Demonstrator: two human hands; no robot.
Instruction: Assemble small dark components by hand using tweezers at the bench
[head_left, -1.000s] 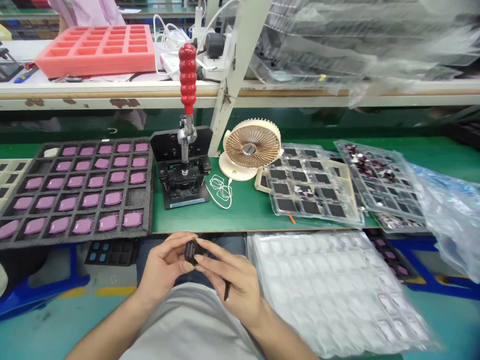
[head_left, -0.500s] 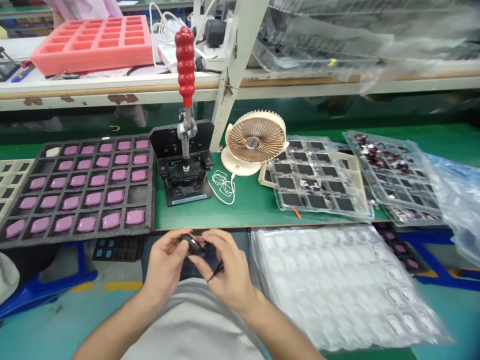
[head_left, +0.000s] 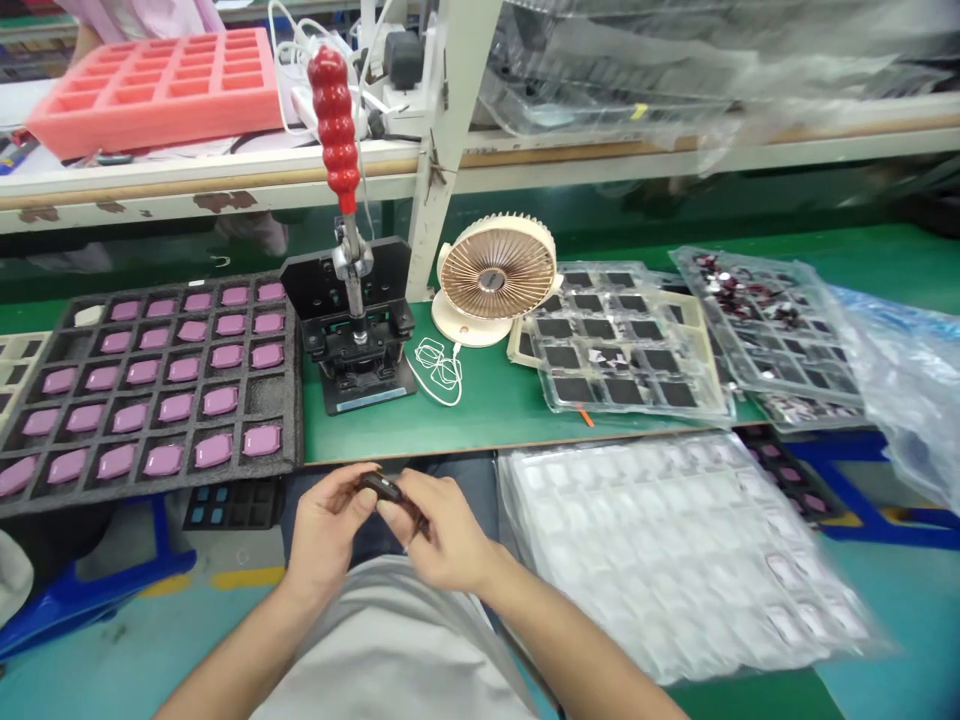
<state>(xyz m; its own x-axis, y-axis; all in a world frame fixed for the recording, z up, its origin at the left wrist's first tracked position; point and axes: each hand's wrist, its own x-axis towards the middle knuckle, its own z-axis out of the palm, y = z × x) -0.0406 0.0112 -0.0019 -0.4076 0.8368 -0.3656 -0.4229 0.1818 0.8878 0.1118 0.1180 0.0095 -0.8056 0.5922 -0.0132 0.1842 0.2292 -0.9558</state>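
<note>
Over my lap, just off the bench's front edge, I hold a small black rounded device (head_left: 382,487) that looks like a watch case. My left hand (head_left: 328,520) pinches its left end between thumb and fingers. At the right end, the thumb and curled fingers of my right hand (head_left: 442,528) close on it. Something thin and dark shows between the right fingers; its kind I cannot make out. Ahead on the bench stands a black press fixture (head_left: 360,345) with a red ribbed handle (head_left: 335,130) raised upright.
Left of the fixture, a grey foam tray (head_left: 296,430) carries rows of purple watch-like cases. A cream fan (head_left: 495,280) and its white cable (head_left: 439,370) sit mid-bench. Clear plastic trays (head_left: 615,345) are stacked to the right. A bagged white tray (head_left: 645,560) lies right of my lap.
The whole view has shifted slightly. My right fingers have drawn in closer on the black device, and the thin dark piece sticks out less from that hand.
</note>
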